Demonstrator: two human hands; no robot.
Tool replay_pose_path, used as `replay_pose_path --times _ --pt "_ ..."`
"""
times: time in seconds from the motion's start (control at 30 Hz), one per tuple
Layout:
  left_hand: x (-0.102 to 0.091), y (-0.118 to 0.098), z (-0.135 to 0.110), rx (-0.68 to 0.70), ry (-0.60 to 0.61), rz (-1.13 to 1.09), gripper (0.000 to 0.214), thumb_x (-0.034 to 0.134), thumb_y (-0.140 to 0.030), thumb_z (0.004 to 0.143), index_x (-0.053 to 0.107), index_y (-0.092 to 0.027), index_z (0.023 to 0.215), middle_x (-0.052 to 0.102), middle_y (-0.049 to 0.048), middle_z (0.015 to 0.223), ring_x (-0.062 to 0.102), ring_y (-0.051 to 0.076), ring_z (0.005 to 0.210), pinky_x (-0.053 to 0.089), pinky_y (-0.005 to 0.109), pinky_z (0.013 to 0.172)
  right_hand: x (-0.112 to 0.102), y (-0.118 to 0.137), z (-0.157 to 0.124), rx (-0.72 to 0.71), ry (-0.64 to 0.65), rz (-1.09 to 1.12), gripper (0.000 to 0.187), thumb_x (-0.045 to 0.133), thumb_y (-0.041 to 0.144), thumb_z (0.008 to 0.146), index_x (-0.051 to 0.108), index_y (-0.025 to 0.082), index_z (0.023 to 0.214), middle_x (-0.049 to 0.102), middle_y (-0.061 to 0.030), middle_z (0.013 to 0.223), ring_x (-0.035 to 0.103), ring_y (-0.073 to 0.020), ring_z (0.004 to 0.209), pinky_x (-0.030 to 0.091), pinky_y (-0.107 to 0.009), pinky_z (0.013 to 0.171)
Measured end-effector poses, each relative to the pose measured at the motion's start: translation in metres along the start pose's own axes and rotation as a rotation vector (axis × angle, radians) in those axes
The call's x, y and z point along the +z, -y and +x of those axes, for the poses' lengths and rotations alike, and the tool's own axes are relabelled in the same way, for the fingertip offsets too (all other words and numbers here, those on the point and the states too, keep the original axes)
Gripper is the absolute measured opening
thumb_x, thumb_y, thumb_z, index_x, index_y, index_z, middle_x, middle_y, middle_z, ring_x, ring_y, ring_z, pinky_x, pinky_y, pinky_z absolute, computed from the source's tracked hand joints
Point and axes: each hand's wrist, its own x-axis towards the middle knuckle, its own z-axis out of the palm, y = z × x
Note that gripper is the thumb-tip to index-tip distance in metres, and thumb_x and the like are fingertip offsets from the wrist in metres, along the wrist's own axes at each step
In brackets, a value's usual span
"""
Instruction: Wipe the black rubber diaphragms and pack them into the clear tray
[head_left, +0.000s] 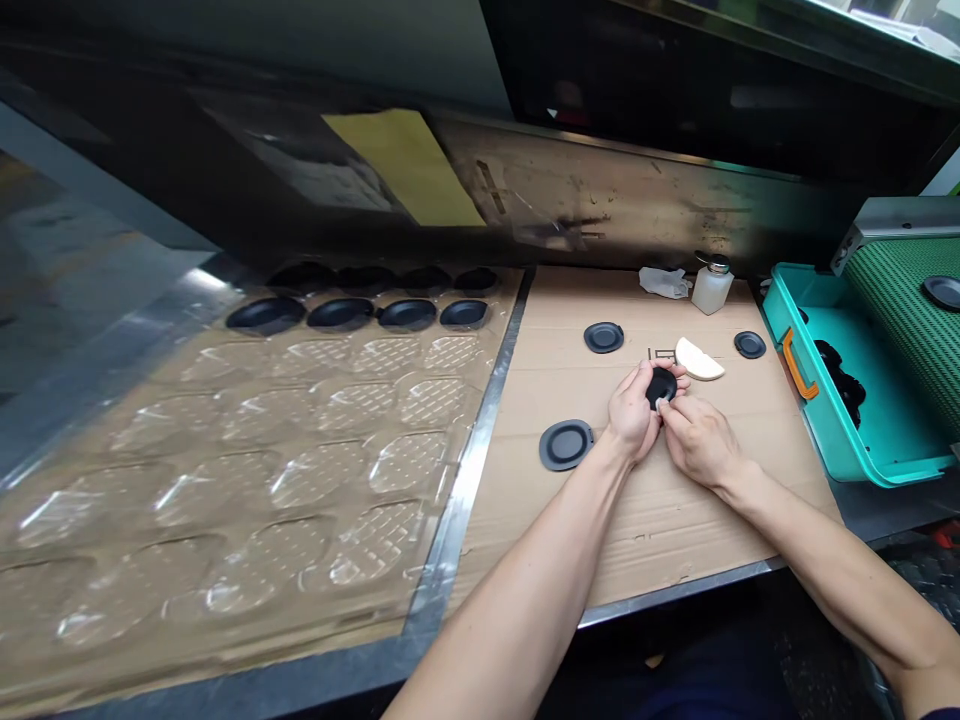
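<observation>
Cardboard-topped bench, both hands on one black part

Clock taken from the held part, 12 = back panel (pixel 637 190), 6 = the worker. Watching from beside the bench.

- Black part (pixel 661 388): off the surface, over the cardboard sheet (pixel 637 540), gripped by both hands.
- Left hand (pixel 632 412): cradles it from behind and from 9, fingers showing past its far edge.
- Right hand (pixel 701 440): fingers curled, tips pressed on its near edge at 6. Something pale at those tips; too small to tell what. Hands together, touching or nearly so; can't tell from here.
- Grey-black discs lying flat on the cardboard: upper disc (pixel 604 338) between 10 and 11, lower disc (pixel 566 445) at 8 beside the left wrist, small disc (pixel 750 345) at 2.
- White half-round pad (pixel 700 362) at 2, just beyond the fingers.
- Bottle (pixel 712 288) at 1, upright, crumpled white sheet (pixel 664 282) next to it at 12.
- Teal bin (pixel 892 455) at 3, orange handle (pixel 799 365) facing us, dark pieces (pixel 840 385) inside.
- Green belt (pixel 892 280) at 2, above the bin, one dark disc (pixel 943 292) on it.
- Clear moulded tray (pixel 300 410) at 9, across a metal strip (pixel 480 450). Two back rows hold black oval parts (pixel 407 315), four each.
- Yellow sheet (pixel 412 165) on the panel, between 10 and 11.
</observation>
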Motion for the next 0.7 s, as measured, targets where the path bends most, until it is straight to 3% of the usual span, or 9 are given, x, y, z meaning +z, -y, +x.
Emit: replay_pose_path --times 0.7 --pt "0.0021 0.0002 -0.0026 0.033 0.005 0.003 0.024 0.060 -0.038 0.095 0.066 -0.015 0.092 0.073 0.0104 0.094 0.071 0.023 0.092 0.054 0.039 0.090 -0.0028 0.0010 0.0007 -0.028 0.044 -0.022 0.035 0.040 0.016 0.101 0.068 0.013 0.122 0.068 -0.0161 0.108 0.058 -0.0271 0.101 0.049 -0.043 0.090"
